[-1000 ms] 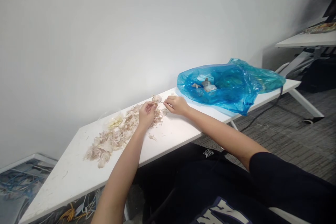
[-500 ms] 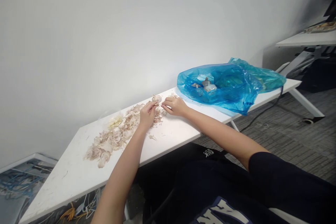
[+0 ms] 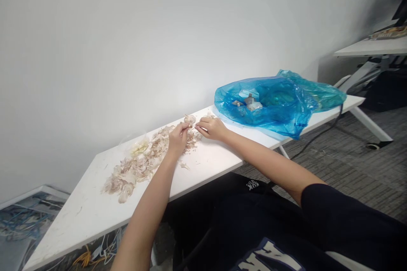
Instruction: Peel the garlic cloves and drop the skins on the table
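Note:
My left hand (image 3: pixel 178 139) is closed in a pinch over the pile, with a small pale piece that looks like a garlic clove (image 3: pixel 190 125) at its fingertips. Facing it from the right, my right hand (image 3: pixel 212 128) has thumb and fingers drawn together; whatever they pinch is too small to make out. Just behind the left fingertips lies a garlic bulb (image 3: pixel 190 118). Papery garlic skins (image 3: pixel 136 171) spread in a long heap under and left of my hands. At the heap's back edge, pale peeled cloves (image 3: pixel 139 148) sit in something clear.
A blue plastic bag (image 3: pixel 270 114) lies open towards me on the white table (image 3: pixel 203 161), with several pale items (image 3: pixel 253 103) inside. A wall runs along the table's back. A dark cable (image 3: pixel 321 133) hangs off the right side. More cables (image 3: pixel 95 254) lie below the front edge.
My left hand has shifted very slightly to the left, and its fingers have moved a little. The right hand, the heap and the bag look the same.

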A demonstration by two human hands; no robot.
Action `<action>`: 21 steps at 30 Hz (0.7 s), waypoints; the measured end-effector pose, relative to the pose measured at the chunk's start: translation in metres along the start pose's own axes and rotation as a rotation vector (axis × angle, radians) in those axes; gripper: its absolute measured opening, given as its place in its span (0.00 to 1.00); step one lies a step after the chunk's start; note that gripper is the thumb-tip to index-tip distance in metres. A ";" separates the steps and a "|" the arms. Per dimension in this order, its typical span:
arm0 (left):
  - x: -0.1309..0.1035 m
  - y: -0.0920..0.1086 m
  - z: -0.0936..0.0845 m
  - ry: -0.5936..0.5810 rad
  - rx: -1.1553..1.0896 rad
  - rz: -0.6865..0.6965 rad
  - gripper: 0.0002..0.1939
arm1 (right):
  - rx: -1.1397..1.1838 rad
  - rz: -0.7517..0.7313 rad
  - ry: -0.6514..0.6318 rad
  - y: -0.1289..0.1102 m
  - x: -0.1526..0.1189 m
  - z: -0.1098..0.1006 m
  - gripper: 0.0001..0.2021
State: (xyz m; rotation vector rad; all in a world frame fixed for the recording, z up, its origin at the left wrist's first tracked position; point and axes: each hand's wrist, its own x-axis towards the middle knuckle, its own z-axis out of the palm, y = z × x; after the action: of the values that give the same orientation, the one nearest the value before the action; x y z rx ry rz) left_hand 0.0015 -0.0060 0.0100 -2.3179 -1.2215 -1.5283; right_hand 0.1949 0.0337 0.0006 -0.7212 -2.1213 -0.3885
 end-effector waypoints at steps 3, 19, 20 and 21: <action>0.000 -0.001 0.000 0.001 0.002 0.007 0.07 | 0.001 -0.009 0.007 0.000 0.000 0.001 0.18; -0.001 -0.003 0.000 -0.010 0.059 0.031 0.09 | 0.008 0.056 -0.066 -0.001 0.001 -0.001 0.19; -0.001 -0.002 0.000 -0.006 0.069 0.031 0.09 | 0.011 0.061 -0.066 -0.001 0.001 -0.002 0.19; -0.001 -0.001 -0.001 0.002 0.078 0.031 0.08 | 0.016 0.063 -0.065 -0.001 0.001 -0.002 0.19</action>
State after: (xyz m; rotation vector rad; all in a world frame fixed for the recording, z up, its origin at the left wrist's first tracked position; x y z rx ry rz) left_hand 0.0004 -0.0060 0.0094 -2.2755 -1.2163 -1.4460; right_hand 0.1951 0.0321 0.0030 -0.7993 -2.1547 -0.3179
